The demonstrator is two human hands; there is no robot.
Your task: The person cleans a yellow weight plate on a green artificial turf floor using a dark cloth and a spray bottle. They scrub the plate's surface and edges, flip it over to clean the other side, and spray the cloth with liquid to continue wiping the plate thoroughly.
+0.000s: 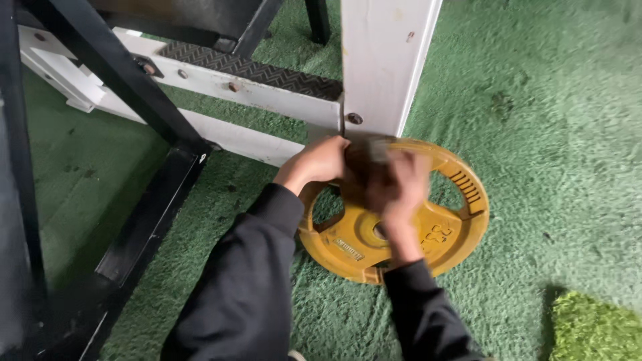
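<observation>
A yellow weight plate (448,234) with grip holes lies on the green turf, its top edge against the foot of a white steel post (384,67). My left hand (319,162) is curled over the plate's upper left rim, right at the base of the post. My right hand (396,194) is blurred by motion over the upper middle of the plate, its fingers reaching toward the rim. Something small and grey (378,148) shows at its fingertips, too blurred to identify. Both arms are in black sleeves.
A white crossbar with a black ribbed tread strip (254,70) runs left from the post. Black steel frame bars (154,200) stand at the left. Green turf (548,134) covers the floor, with a brighter green patch (592,327) at the lower right.
</observation>
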